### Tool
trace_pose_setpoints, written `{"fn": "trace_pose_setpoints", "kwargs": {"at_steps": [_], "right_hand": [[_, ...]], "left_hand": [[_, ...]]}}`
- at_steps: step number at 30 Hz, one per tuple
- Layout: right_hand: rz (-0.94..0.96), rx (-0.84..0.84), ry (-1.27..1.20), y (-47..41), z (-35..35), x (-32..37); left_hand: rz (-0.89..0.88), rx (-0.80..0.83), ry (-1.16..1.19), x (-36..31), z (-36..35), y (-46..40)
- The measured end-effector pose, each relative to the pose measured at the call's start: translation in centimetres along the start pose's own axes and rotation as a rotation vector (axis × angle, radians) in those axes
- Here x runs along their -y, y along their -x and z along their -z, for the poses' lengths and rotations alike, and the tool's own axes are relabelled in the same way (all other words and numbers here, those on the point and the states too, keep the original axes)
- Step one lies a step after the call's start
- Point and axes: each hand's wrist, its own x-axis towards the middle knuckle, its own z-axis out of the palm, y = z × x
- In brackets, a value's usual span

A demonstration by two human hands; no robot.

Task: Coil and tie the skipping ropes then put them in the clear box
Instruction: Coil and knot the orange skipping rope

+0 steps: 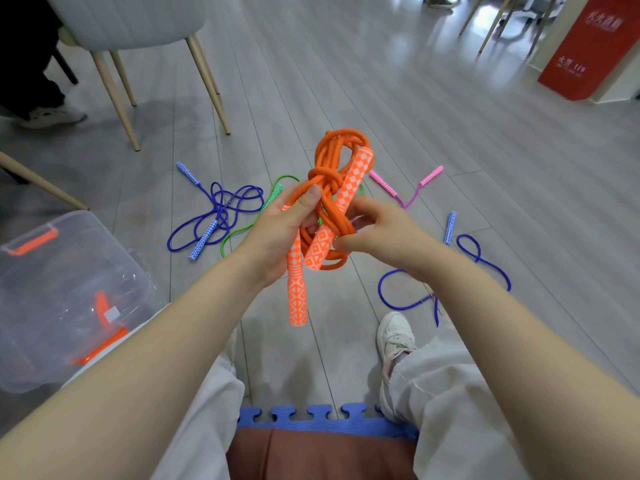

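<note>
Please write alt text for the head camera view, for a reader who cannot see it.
A seated person's left hand and right hand hold a coiled, knotted orange skipping rope above a grey floor. Blue, green and pink ropes lie loose beyond it, and a clear box stands at the left.

At frame centre, the orange rope [331, 157] has orange handles [298, 292] patterned with white diamonds. On the grey plank floor [346, 81] lie blue [221, 216], green [242, 233] and pink [408, 188] ropes. At lower left, the clear box [52, 299] has orange latches [33, 242].
</note>
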Motion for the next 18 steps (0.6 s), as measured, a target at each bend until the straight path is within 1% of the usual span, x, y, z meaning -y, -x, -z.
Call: {"fn": "trace_pose_setpoints", "kwargs": {"at_steps": [3,5,7,9,12,16,18], "right_hand": [[-0.047,-0.171,0.073,-0.3,-0.1,-0.7],[0.048,-0.253,0.197,-0.2,-0.2,-1.0],[0.18,-0.265,0.295,0.0,-0.2,-1.2],[0.253,-0.241,0.336,0.1,0.0,-1.1],[0.317,-0.235,0.362,0.0,0.1,-1.2],[0.352,-0.278,0.438,-0.1,-0.2,-1.4],[0.367,-0.262,0.4,-0.2,-0.7,-1.3]], "left_hand": [[0.008,-0.033,0.005,-0.1,0.2,-0.3],[0.019,-0.049,0.004,-0.2,0.2,-0.4],[0.031,-0.043,-0.003,-0.2,0.0,-0.3],[0.046,-0.031,-0.006,-0.2,-0.1,-0.2],[0.067,-0.035,-0.013,-0.2,-0.1,-0.1],[0.032,-0.06,-0.045,-0.1,0.0,-0.3],[0.017,-0.072,-0.041,0.3,-0.1,-0.3]]}}
